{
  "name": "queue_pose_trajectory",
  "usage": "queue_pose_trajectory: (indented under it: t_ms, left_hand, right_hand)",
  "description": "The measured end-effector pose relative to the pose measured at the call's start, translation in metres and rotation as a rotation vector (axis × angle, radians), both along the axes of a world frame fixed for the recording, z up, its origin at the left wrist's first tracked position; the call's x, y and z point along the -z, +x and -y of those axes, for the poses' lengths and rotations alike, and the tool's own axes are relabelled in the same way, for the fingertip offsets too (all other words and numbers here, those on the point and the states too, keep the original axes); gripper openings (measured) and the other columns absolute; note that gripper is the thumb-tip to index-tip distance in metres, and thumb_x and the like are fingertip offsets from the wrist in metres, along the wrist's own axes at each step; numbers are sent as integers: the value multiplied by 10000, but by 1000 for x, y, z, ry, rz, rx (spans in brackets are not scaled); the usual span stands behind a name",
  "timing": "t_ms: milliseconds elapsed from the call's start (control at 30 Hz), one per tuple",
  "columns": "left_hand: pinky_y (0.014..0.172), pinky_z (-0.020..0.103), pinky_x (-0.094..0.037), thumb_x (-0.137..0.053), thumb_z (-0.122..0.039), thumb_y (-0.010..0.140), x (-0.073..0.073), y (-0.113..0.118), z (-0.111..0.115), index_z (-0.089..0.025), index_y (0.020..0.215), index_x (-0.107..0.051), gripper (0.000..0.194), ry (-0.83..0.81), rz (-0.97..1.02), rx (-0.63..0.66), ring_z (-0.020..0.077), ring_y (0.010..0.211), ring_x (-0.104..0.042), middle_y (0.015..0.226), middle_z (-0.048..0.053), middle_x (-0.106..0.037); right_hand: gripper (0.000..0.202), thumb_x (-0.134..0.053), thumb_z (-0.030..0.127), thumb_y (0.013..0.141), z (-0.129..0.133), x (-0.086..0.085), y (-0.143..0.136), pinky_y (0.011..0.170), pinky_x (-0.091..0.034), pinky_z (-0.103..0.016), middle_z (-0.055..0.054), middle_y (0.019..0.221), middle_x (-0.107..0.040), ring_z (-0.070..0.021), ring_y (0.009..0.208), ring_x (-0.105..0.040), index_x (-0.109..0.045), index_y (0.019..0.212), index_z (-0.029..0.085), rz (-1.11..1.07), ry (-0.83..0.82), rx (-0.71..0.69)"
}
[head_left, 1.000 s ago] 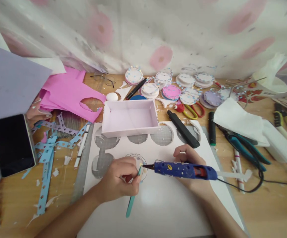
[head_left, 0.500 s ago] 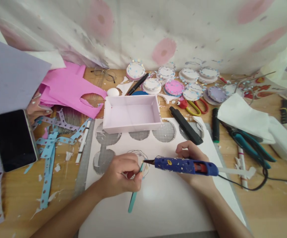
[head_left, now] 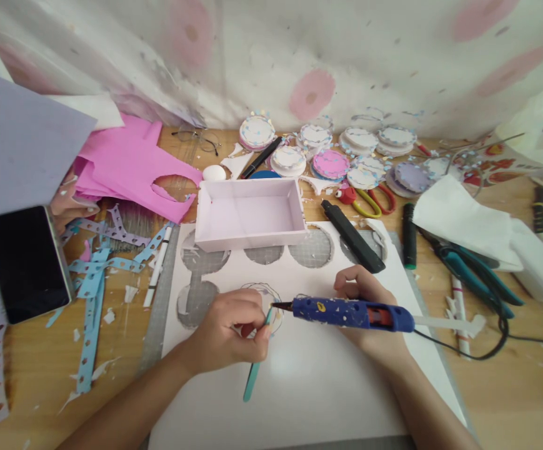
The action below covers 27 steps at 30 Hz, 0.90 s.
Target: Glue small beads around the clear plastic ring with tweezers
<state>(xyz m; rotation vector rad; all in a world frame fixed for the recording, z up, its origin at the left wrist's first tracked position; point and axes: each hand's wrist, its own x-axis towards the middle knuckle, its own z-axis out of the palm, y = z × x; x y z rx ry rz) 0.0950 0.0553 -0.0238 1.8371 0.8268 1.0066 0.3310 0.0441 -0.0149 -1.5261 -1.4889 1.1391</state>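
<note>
My left hand (head_left: 234,331) pinches teal tweezers (head_left: 253,375), whose upper end points away from me. My right hand (head_left: 369,312) holds a blue glue gun (head_left: 332,310) level, with its dark nozzle pointing left and meeting the tip of the tweezers. A white glue stick (head_left: 440,323) sticks out of the gun's rear. Under the tips, a thin wire ring (head_left: 271,289) with small pale pieces lies on a white sheet (head_left: 318,400); my left hand covers part of it.
Beyond the hands stands a pale pink open box (head_left: 252,215). Decorated discs (head_left: 330,164) line the back. A black tool (head_left: 353,237) and teal-handled pliers (head_left: 477,275) lie right; a phone (head_left: 25,262), blue strips (head_left: 93,300) and another person's hand (head_left: 72,200) are left.
</note>
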Motion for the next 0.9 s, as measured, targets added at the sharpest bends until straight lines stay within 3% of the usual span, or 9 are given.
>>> queue_pose_trajectory:
  t_ms: [900]
  left_hand:
    - [471, 247, -278, -536, -10, 705, 1, 0, 1, -205, 566, -235, 384, -1, 14, 3, 91, 513, -306, 545, -55, -267]
  right_hand:
    - [257, -590, 145, 646, -1, 1, 1, 449, -213, -230, 107, 495, -365, -96, 438, -312, -418, 805, 253, 39, 37, -19]
